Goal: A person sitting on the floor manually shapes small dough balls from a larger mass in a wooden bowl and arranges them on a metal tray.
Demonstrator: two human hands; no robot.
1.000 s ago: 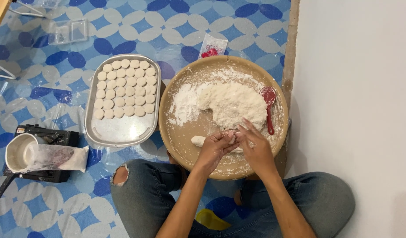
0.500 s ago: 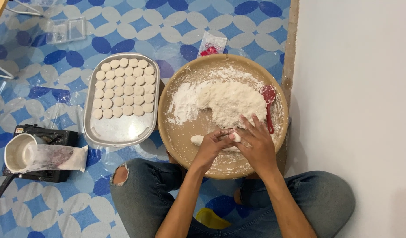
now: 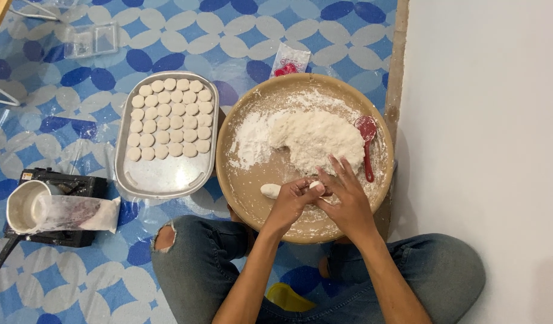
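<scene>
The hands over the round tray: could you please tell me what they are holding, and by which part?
Both hands, left and right, pinch one small white dough piece between their fingers, above the round tray; the exact hold is hidden.

Over the lower middle of the round tray [image 3: 240, 198], the left hand [image 3: 291, 201] and right hand [image 3: 342, 201] have closed tighter around a small white dough piece [image 3: 315, 185]. The right fingers, earlier nearer the dough heap [image 3: 315, 141], now spread lower, toward the frame's centre.
</scene>
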